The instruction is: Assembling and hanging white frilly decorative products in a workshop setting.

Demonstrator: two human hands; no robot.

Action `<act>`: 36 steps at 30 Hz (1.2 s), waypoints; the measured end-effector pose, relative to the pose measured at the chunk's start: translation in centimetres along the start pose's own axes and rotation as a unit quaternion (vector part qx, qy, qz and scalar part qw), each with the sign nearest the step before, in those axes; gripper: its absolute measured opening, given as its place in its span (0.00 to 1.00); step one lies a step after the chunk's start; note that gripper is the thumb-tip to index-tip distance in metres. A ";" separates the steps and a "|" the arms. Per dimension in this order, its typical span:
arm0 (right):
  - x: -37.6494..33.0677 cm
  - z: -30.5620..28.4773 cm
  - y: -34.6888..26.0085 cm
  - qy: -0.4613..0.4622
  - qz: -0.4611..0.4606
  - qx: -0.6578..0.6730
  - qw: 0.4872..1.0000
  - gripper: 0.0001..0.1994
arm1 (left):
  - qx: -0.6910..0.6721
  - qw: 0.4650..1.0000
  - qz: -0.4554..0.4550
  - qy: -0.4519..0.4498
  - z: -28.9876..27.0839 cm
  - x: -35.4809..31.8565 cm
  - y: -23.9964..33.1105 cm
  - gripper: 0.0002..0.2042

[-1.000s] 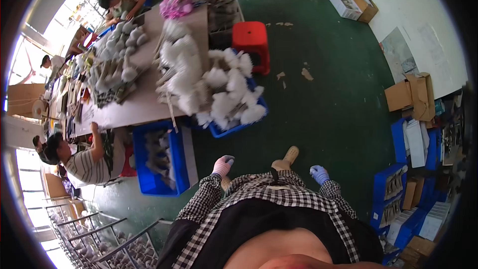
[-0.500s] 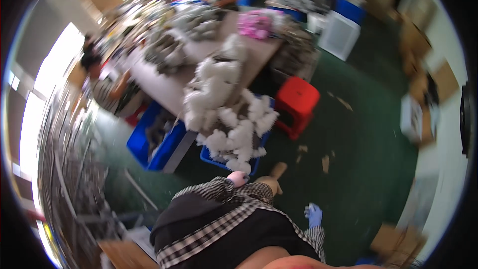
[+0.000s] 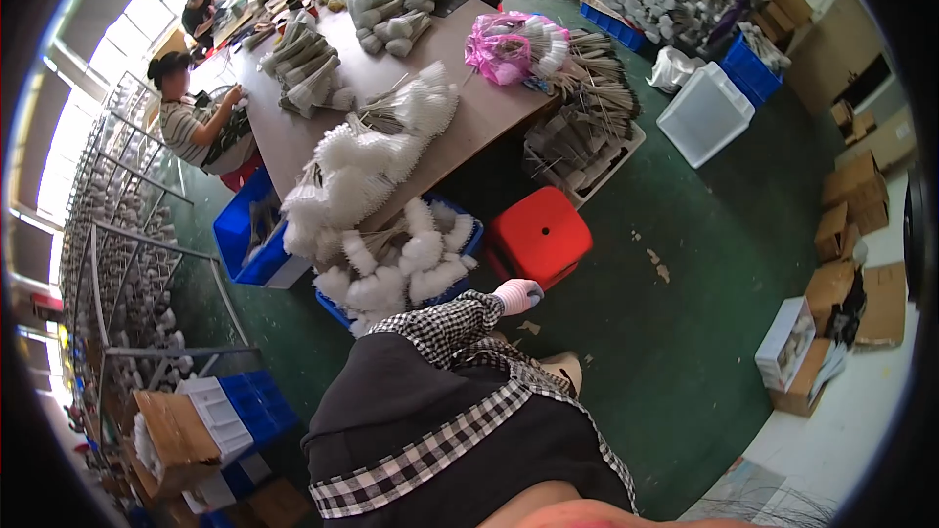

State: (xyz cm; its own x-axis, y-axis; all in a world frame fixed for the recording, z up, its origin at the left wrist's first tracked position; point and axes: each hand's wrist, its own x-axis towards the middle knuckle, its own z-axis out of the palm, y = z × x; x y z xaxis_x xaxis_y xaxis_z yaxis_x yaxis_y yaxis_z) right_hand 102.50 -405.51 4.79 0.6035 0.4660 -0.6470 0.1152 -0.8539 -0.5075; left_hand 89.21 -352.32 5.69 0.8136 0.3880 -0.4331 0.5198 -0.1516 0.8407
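Note:
My left hand (image 3: 518, 295), in a pale pink-striped glove with a blue-grey patch at the fingers, hangs in front of my body with its fingers curled in; nothing shows sticking out of it. Just beyond it stands a red plastic stool (image 3: 544, 235). To its left is a blue basket (image 3: 473, 246) heaped with white bristle brushes (image 3: 423, 252). More white brushes (image 3: 357, 181) lie piled on the near edge of the table (image 3: 469, 142). My right hand is out of sight.
Pink-wrapped brushes (image 3: 509, 47) lie on the table; a crate of grey brushes (image 3: 587, 161) stands beside it. A blue bin (image 3: 245, 230) sits by a seated co-worker (image 3: 191, 117). A translucent white bin (image 3: 706, 115) stands farther right, cardboard boxes (image 3: 853, 196) along the wall.
The view has turned and sharpened. My left hand has moved from the basket's front to beside the stool. My right hand, in a blue glove, has left the picture.

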 end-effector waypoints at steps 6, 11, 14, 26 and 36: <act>13.3 -15.3 3.9 -0.062 -0.194 -0.294 0.934 0.09 | -0.037 0.991 -0.091 0.091 2.6 7.2 3.1 0.11; 21.3 -24.2 15.3 -0.033 -0.283 -0.503 0.816 0.11 | 0.015 0.974 -0.162 0.157 5.3 12.7 1.1 0.12; 34.0 -31.5 -4.3 -0.006 0.035 -0.194 0.980 0.15 | 0.023 0.962 -0.190 0.197 4.7 10.0 -0.9 0.14; 52.0 -37.1 -20.4 0.065 -0.068 -0.178 0.980 0.16 | 0.087 0.942 -0.308 0.103 2.9 23.5 -5.9 0.13; 66.7 -42.8 -15.7 -0.137 0.038 -0.222 0.965 0.18 | -0.091 0.946 -0.153 0.272 -10.9 52.5 16.0 0.10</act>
State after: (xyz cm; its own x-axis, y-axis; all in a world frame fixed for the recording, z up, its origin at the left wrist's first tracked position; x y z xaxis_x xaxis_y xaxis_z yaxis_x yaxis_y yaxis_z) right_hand 174.72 -370.95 -6.04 0.3988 0.3904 -0.8298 0.4420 -0.8746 -0.1991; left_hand 137.40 -324.49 -0.04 0.3524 0.8067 -0.4745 0.6149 0.1826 0.7672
